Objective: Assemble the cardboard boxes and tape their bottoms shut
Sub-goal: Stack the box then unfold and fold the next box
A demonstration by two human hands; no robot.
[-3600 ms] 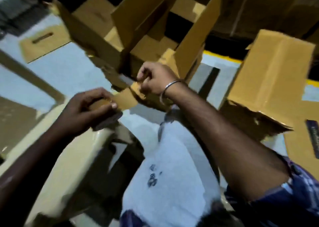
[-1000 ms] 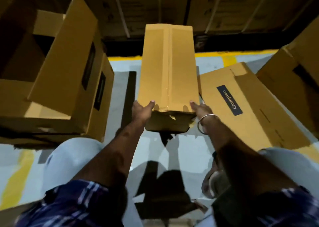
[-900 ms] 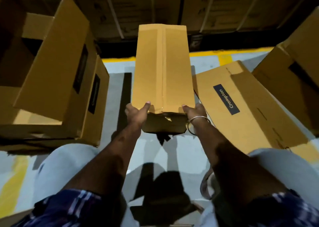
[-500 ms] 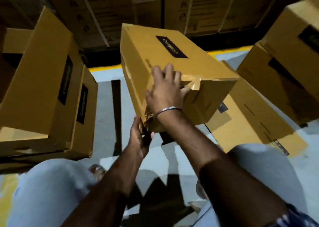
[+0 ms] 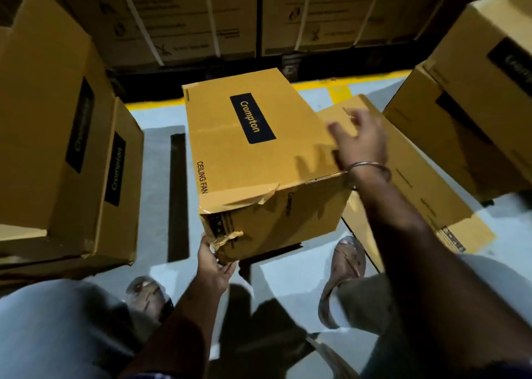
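An assembled cardboard box (image 5: 259,159) with a dark "Crompton" label lies on its side in front of me, its taped end facing me with crumpled tape at the near left corner. My left hand (image 5: 214,266) supports that lower near corner from below with the fingers under the box. At the box's right top edge my right hand (image 5: 359,139), with a metal bangle on the wrist, has its fingers spread and looks blurred. I cannot tell whether it touches the box.
Assembled boxes (image 5: 57,148) are stacked at the left and more boxes (image 5: 475,113) at the right. A flat box (image 5: 417,182) lies on the floor behind my right arm. Strapped cartons (image 5: 230,15) line the back behind a yellow floor line. My feet in sandals (image 5: 345,266) are below.
The box has turned so its labelled face is up. My right hand slid from the taped end to the right top edge. My left hand stays under the near corner.
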